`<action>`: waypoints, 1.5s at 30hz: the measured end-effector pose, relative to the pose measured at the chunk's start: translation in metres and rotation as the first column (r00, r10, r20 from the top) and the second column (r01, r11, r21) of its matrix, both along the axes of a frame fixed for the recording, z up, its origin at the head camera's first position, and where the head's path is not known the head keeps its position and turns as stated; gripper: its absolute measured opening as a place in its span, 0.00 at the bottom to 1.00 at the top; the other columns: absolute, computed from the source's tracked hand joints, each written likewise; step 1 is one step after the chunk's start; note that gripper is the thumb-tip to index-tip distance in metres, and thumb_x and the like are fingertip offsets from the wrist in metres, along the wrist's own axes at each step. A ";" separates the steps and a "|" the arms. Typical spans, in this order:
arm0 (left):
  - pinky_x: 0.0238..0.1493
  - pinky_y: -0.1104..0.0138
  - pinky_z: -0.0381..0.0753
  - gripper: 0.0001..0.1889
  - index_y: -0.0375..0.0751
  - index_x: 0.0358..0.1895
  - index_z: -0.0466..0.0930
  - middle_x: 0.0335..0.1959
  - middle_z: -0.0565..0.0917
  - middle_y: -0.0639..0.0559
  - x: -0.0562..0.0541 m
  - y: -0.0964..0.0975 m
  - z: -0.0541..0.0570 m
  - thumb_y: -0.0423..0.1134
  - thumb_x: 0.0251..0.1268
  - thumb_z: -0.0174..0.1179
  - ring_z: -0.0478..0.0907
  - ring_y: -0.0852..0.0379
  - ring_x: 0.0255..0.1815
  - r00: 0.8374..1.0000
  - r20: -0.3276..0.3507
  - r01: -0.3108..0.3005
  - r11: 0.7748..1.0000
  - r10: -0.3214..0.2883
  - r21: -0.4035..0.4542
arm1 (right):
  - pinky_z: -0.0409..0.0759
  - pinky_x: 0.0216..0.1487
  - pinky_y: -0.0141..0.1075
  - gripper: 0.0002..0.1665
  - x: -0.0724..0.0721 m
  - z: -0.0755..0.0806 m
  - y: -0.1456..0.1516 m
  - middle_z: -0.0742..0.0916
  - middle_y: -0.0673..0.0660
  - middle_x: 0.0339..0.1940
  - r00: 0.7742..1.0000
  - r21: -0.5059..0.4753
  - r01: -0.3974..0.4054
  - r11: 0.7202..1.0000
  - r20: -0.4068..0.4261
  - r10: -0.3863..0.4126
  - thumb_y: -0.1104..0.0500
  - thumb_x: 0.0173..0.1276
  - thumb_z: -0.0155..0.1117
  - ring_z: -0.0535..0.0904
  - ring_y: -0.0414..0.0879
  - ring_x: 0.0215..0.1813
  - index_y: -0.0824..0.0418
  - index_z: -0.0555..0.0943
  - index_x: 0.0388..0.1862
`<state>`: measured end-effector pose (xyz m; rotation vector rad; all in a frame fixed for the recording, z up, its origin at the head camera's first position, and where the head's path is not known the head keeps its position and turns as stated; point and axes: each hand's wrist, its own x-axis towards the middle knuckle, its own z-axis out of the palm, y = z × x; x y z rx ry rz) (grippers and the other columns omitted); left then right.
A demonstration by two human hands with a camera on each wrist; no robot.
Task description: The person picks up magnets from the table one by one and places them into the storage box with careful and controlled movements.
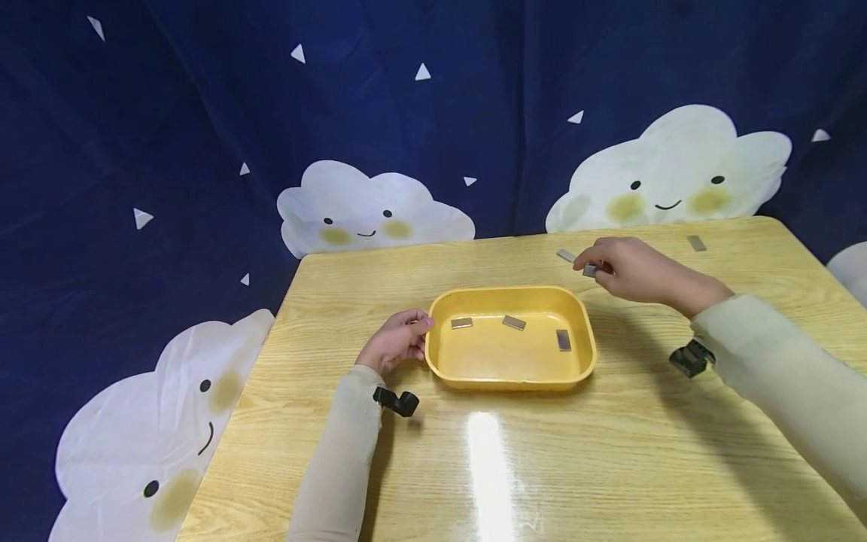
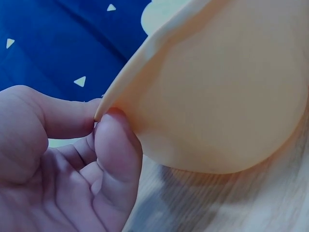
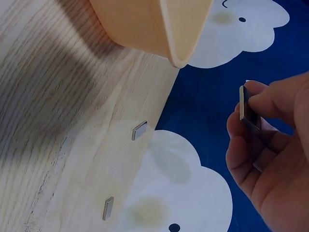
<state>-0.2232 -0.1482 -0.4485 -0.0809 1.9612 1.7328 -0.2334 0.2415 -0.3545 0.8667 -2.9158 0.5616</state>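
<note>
A yellow plastic tray [image 1: 515, 382] stands on the wooden table, with several small flat grey rectangular pieces lying apart on its floor, one of them a grey piece [image 1: 564, 340] at the right. My left hand [image 1: 400, 340] pinches the tray's left rim between thumb and fingers, plain in the left wrist view on the rim [image 2: 130, 72]. Beyond the tray's back right corner, above the table, my right hand [image 1: 630, 271] pinches a small flat rectangular piece [image 3: 245, 108] with a shiny edge between thumb and fingertips. Just left of those fingers, another grey piece [image 1: 565, 256] lies on the table.
One more grey piece [image 1: 696, 243] lies near the table's back right edge. Behind the wooden table [image 1: 325, 301] hangs a dark blue cloth [image 1: 406, 120] printed with white clouds and triangles. A bright light reflection crosses the tabletop in front of the tray.
</note>
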 end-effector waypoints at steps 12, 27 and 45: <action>0.21 0.72 0.76 0.06 0.40 0.41 0.71 0.21 0.74 0.55 0.000 0.000 -0.001 0.39 0.76 0.52 0.71 0.61 0.19 1.000 0.000 -0.004 1.000 0.004 -0.003 | 0.76 0.35 0.37 0.17 0.001 0.002 -0.007 0.87 0.55 0.39 1.000 0.028 -0.021 0.999 0.009 0.020 0.71 0.66 0.55 0.75 0.42 0.33 0.59 0.86 0.46; 0.21 0.73 0.76 0.09 0.33 0.47 0.69 0.24 0.75 0.52 0.003 -0.002 -0.001 0.38 0.77 0.51 0.72 0.61 0.19 1.000 0.009 -0.008 1.000 0.008 -0.008 | 0.75 0.35 0.36 0.17 -0.002 0.008 -0.027 0.86 0.55 0.37 0.989 0.081 -0.141 0.987 -0.038 0.144 0.73 0.63 0.55 0.75 0.41 0.33 0.60 0.87 0.43; 0.21 0.73 0.76 0.08 0.33 0.46 0.70 0.23 0.76 0.51 0.000 0.000 0.000 0.37 0.77 0.51 0.73 0.61 0.19 1.000 0.000 0.003 1.000 -0.003 0.005 | 0.76 0.36 0.37 0.20 0.003 0.021 -0.053 0.84 0.53 0.34 0.969 0.115 -0.226 0.967 -0.080 0.236 0.75 0.58 0.54 0.74 0.42 0.33 0.59 0.86 0.40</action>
